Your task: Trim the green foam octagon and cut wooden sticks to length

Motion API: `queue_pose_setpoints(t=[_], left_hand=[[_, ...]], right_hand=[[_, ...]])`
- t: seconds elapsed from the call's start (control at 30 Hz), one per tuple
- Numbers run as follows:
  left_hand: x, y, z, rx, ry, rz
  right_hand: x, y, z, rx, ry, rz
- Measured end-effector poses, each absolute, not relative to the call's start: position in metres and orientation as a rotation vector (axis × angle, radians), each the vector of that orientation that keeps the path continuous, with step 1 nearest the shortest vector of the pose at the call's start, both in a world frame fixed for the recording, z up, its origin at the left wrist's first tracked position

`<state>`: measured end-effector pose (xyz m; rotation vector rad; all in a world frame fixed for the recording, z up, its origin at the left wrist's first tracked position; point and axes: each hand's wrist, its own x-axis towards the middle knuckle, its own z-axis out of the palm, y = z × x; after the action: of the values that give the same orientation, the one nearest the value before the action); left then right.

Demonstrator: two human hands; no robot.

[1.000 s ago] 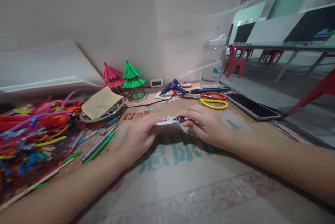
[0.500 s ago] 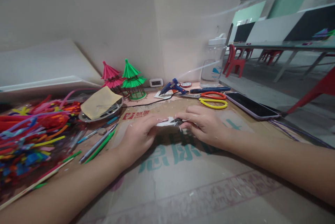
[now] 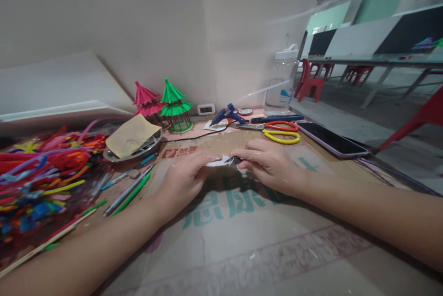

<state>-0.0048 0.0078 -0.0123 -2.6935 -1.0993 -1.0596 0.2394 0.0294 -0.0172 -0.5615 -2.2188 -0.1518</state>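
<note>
My left hand (image 3: pixel 183 178) pinches a small white piece with ragged edges (image 3: pixel 218 162) between thumb and fingers. At its right end, my right hand (image 3: pixel 277 166) grips a small dark piece (image 3: pixel 235 160), which touches the white one. Both are too small and blurred to name their kind. The two hands face each other just above a cardboard sheet (image 3: pixel 221 250) printed with green characters. Beyond the right hand lie scissors with red and yellow handles (image 3: pixel 282 136). A blue glue gun (image 3: pixel 228 114) stands behind the hands.
Colourful pipe cleaners (image 3: pixel 41 171) pile up at the left, near a metal dish (image 3: pixel 112 157) and several pens (image 3: pixel 129 190). Green (image 3: pixel 176 102) and pink (image 3: pixel 147 97) tiered-roof models stand at the back. A phone (image 3: pixel 332 139) and a water bottle (image 3: pixel 278 88) are at the right.
Almost nothing differs. Both hands keep their hold in the same place, and the dark piece sits at a slightly different angle against the white one.
</note>
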Motion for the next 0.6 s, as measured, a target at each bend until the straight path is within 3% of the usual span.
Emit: queue_pose_setpoints(t=[0.6], left_hand=[[-0.0038, 0.0062, -0.0104, -2.689, -1.048, -1.081]], right_hand=[[0.2389, 0.0267, -0.0149, -0.578, -2.235, -0.141]])
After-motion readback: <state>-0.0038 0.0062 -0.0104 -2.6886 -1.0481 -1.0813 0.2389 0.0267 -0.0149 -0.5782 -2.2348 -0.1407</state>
